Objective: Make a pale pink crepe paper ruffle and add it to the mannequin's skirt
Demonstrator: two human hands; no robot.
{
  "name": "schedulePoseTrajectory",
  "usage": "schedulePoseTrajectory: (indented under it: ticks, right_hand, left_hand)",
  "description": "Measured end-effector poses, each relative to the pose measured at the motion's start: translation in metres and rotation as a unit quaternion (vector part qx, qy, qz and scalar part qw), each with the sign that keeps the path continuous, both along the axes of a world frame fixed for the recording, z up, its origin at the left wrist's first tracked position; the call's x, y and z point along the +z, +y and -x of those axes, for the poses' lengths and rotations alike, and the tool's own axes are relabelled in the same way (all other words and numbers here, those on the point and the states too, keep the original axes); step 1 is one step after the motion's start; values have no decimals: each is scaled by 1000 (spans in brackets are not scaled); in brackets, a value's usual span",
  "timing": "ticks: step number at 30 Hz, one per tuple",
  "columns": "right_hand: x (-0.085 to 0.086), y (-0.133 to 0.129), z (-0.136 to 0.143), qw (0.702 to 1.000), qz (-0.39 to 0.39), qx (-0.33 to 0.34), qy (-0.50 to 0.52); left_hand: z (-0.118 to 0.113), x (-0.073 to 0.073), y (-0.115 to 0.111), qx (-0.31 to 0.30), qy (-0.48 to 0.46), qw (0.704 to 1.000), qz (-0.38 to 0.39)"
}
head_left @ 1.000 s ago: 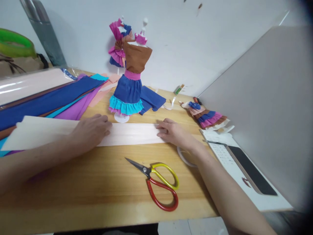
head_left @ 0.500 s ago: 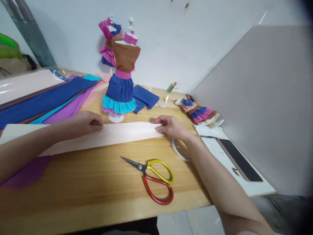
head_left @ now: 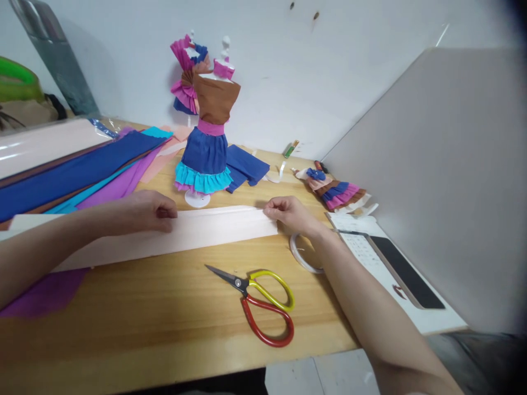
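A long pale pink paper strip (head_left: 222, 226) lies across the wooden table. My right hand (head_left: 288, 213) pinches its right end between thumb and fingers. Over the strip's middle-left part rests my left hand (head_left: 150, 211), its fingers curled; what lies between the fingertips, if anything, is hidden. In front of the strip are scissors (head_left: 247, 285) with one yellow and one red handle. A white tape roll (head_left: 302, 255) lies beside my right wrist. Behind the strip stands a small dress form (head_left: 209, 131) in a brown top and a blue skirt with a turquoise ruffle.
Colored paper sheets (head_left: 82, 164) are piled at the left. A second dressed form (head_left: 187, 82) stands near the wall, and a dressed doll figure (head_left: 333, 189) lies at the right. Blue paper (head_left: 249, 164) sits behind the strip. A white board (head_left: 432, 318) with a dark panel is at right.
The fingers of my left hand have loosened a little and its thumb shows lower on the strip. My right fingers have shifted on the end of the strip. The view has moved slightly.
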State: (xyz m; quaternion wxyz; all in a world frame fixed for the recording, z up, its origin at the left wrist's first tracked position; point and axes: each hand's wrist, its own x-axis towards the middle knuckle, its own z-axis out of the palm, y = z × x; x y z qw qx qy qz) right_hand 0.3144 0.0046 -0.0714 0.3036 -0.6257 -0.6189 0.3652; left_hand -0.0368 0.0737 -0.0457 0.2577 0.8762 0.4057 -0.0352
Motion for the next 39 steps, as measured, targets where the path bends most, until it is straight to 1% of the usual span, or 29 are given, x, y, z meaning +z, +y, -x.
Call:
schedulePoseTrajectory:
  ticks: [5, 8, 12, 16, 21, 26, 30, 35, 39]
  right_hand:
    - [-2, 1, -1, 1000, 2, -3, 7]
    - [-3, 2, -2, 1000, -3, -10, 11]
    - [-3, 2, -2, 1000, -6, -22, 14]
    - [3, -1, -1, 1000, -17, -8, 10]
    - [10, -3, -3, 1000, -27, 13, -1]
    - [8, -1, -6, 999, -38, 11, -11]
    - [4, 1, -9, 998, -60, 1, -16]
    - [2, 3, -10, 993, -118, -13, -3]
    - [0, 3, -7, 992, -124, -26, 5]
  left_hand:
    - [2, 5, -5, -6, -22, 1000, -8]
    - [5, 6, -5, -5, -26, 1000, 3]
    - [8, 1, 3, 13, -23, 999, 35]
    - [9, -5, 11, 4, -25, 999, 45]
    - [9, -2, 11, 8, -29, 998, 46]
    - [10, 0, 13, 27, -36, 997, 55]
    - [14, 1, 15, 1, -54, 996, 73]
    - [15, 7, 12, -32, -35, 998, 38]
    - [18, 12, 11, -48, -30, 996, 62]
